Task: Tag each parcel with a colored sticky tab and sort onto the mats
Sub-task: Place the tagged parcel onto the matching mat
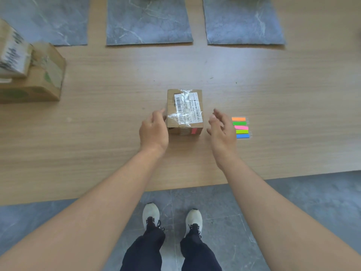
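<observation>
A small cardboard parcel (184, 111) sits mid-frame on the wooden table (117, 75), with a pink tab (194, 131) on its near side. The left hand (154, 130) curves against its left face; whether it grips cannot be told. The right hand (221, 128) hovers relaxed and empty between the parcel and the strip of sticky tabs (241, 127).
</observation>
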Motion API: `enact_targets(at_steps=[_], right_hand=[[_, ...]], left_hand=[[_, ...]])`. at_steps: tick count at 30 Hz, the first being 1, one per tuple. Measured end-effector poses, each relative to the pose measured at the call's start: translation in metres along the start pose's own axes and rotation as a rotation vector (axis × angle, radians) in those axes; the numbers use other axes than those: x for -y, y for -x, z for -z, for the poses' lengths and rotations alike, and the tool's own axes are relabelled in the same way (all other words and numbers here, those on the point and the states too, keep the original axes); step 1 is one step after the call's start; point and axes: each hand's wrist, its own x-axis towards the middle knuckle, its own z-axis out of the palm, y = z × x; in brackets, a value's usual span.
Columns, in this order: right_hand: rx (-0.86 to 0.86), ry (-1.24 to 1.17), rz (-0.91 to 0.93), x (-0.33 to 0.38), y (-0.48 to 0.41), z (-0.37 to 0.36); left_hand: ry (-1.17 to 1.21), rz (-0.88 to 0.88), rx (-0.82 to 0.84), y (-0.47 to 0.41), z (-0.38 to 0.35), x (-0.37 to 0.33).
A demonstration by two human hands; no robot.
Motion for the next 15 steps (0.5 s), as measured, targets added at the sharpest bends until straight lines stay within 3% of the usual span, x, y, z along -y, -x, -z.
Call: enact_targets(at_steps=[3, 9, 15], right_hand=[[0.071, 0.023, -0.178, 0.018, 0.012, -0.011], [0.004, -0.009, -0.049, 0.111, 0.037, -0.017], [-0.103, -0.027, 0.071, 0.233, 0.042, -0.014]], left_hand=[[0.001, 0.02, 0.131, 0.002, 0.002, -0.016], [0.105, -0.037, 0.212, 0.03, 0.018, -0.115], [0.031, -0.157, 0.339, 0.056, 0.037, -0.233]])
